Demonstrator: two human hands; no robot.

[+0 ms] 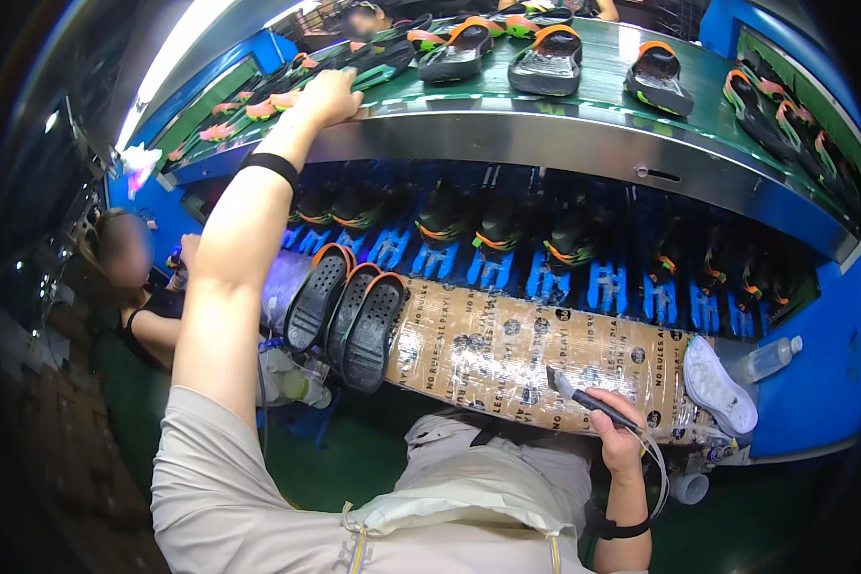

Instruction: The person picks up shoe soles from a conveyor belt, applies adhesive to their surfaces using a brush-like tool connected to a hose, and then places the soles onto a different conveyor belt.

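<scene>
Brush (587, 400) in right hand (620, 443), well apart from left hand (331, 98) at conveyor (603, 62).

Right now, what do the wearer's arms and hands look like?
Left hand and right hand: no gloves. One black band around each forearm: left band, right band; no markings legible. Left sleeve: short, loose, pale beige, ending above the elbow. Right sleeve can't be made out.

1. Reference centre: tabletop (478, 356).
2. 12 o'clock: conveyor (598, 59) carrying shoes (545, 69); lower shoe row (497, 222) beneath.
3. 11 o'clock: left hand (333, 99), at conveyor.
4. 9 o'clock: three soles (366, 330), side by side.
5. 3 o'clock: single sole (716, 387); bottle (771, 359) just beyond.
6. 4 o'clock: tool (607, 408), in right hand (620, 442).
</scene>
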